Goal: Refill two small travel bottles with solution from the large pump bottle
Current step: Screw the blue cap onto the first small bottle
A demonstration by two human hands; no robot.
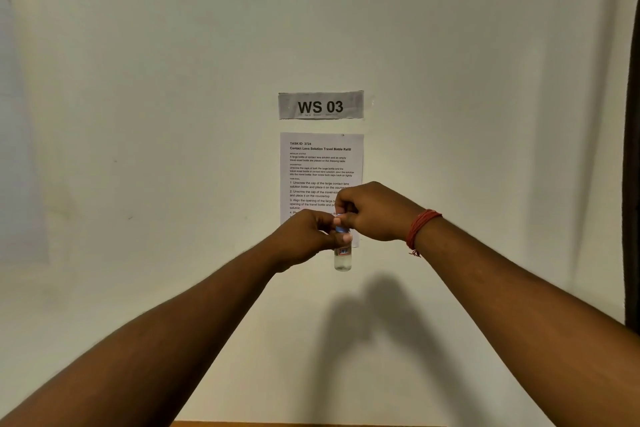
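A small clear travel bottle (pixel 343 258) with a blue cap (pixel 341 224) and a small label is held upright in the air in front of the wall. My left hand (pixel 304 239) grips the bottle's body from the left. My right hand (pixel 375 211), with a red thread band on its wrist, pinches the blue cap from above. The bottle's lower part looks clear; how full it is cannot be told. The large pump bottle and the other travel bottle are out of view.
A white wall fills the view, with a "WS 03" sign (pixel 320 105) and a printed task sheet (pixel 321 163) behind my hands. A dark edge (pixel 632 184) runs down the far right. A strip of wooden surface (pixel 311 424) shows at the bottom edge.
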